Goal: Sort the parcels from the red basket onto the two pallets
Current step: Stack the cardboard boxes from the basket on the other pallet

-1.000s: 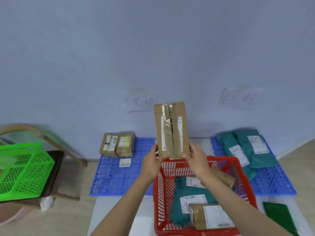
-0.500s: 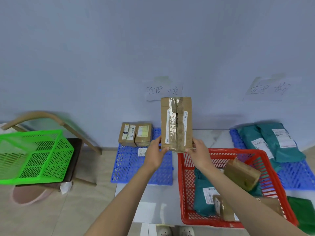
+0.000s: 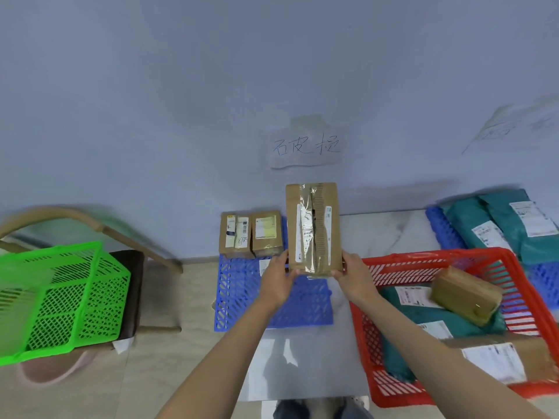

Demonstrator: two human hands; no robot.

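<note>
**Risk: Parcel Slip During Placement**

The left hand (image 3: 276, 278) and right hand (image 3: 352, 278) grasp the torn cardboard parcel (image 3: 313, 228) by its lower corners, upright above the left blue pallet (image 3: 242, 293). With only this low grip it may tip forward onto the two boxes (image 3: 251, 234) beyond the left hand. The red basket (image 3: 435, 257) lies just right of the right hand.

Your desk (image 3: 384, 234) carries a blue pallet (image 3: 242, 294) on the left, another blue pallet (image 3: 438, 225) at the far right, and the red basket (image 3: 366, 343) near you. Beside it on the floor (image 3: 169, 373) stands a chair (image 3: 151, 261).
</note>
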